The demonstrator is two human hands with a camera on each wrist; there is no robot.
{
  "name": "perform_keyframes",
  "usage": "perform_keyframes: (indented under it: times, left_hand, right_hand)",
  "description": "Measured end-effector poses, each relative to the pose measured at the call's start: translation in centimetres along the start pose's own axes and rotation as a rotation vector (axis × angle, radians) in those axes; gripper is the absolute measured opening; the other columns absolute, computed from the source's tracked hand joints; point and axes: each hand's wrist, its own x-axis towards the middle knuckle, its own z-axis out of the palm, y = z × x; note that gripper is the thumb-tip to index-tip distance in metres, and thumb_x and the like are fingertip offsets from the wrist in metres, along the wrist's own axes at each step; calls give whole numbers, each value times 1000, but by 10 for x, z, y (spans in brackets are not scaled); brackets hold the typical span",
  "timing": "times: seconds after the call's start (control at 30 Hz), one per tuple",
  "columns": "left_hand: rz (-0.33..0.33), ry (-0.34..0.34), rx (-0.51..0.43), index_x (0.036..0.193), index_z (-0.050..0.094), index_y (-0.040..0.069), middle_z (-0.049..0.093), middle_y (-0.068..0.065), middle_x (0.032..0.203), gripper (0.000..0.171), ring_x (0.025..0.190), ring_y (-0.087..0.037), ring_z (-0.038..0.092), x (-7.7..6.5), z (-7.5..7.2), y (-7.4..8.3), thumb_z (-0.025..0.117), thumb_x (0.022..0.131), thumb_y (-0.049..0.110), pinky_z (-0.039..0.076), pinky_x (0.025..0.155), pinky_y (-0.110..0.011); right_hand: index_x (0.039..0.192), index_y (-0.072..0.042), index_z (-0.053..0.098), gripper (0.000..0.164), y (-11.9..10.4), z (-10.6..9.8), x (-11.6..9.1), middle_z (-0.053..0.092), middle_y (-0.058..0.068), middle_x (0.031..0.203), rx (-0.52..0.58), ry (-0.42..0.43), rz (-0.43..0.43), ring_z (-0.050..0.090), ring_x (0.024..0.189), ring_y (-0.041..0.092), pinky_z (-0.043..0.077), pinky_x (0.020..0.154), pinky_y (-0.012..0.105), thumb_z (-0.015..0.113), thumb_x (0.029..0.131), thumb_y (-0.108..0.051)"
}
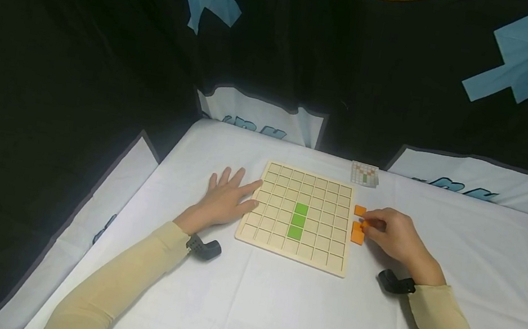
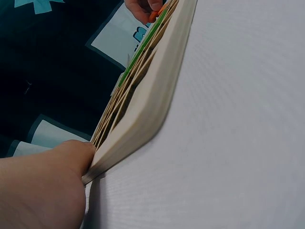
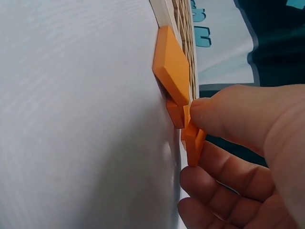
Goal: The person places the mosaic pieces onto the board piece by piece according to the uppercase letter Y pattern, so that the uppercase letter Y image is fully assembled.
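The white-covered desk (image 1: 302, 318) gives the gridded wooden board (image 1: 291, 257) a flat bed, central and within reach of both hands. The left hand (image 1: 224, 202) spreads its fingers wide, thumb and index finger touching the board's left edge, probably to keep it from sliding. The right hand (image 1: 394, 235) pinches an orange tile (image 3: 192, 147) narrowly, seemingly so its edges stay free. The patterned card (image 1: 365, 175) lies beyond the board, likely for viewing. Three green tiles (image 1: 298, 220) sit column-wise in cells that frame them; loose orange tiles (image 1: 357, 237) wait handily just beside the right edge.
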Motion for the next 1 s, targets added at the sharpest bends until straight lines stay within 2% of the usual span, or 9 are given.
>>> perform_keyframes:
  times: [0.33, 0.8, 1.0]
  left_hand:
    - [6, 10, 4, 160, 36, 27, 12, -25, 170, 61, 156, -53, -1, 2, 2, -1, 44, 104, 51, 0, 121, -74]
    - [-3, 14, 1, 160, 37, 26, 13, -26, 170, 62, 156, -53, -1, 1, 3, -1, 46, 103, 50, 0, 121, -74]
    - [-1, 9, 3, 160, 36, 27, 12, -25, 170, 62, 156, -53, -1, 1, 3, -1, 45, 104, 50, 0, 121, -74]
  right_hand:
    - [117, 2, 74, 31, 0, 0, 0, 71, 21, 112, 6, 5, -4, 58, 88, 26, 53, 79, 38, 75, 88, -5]
    - [114, 2, 75, 28, -3, 0, 0, 72, 21, 110, 21, 34, -54, 60, 89, 27, 55, 82, 42, 75, 87, -6]
    - [114, 2, 75, 29, -6, 1, 1, 73, 20, 110, 37, 61, -101, 66, 93, 28, 57, 84, 45, 76, 86, -5]
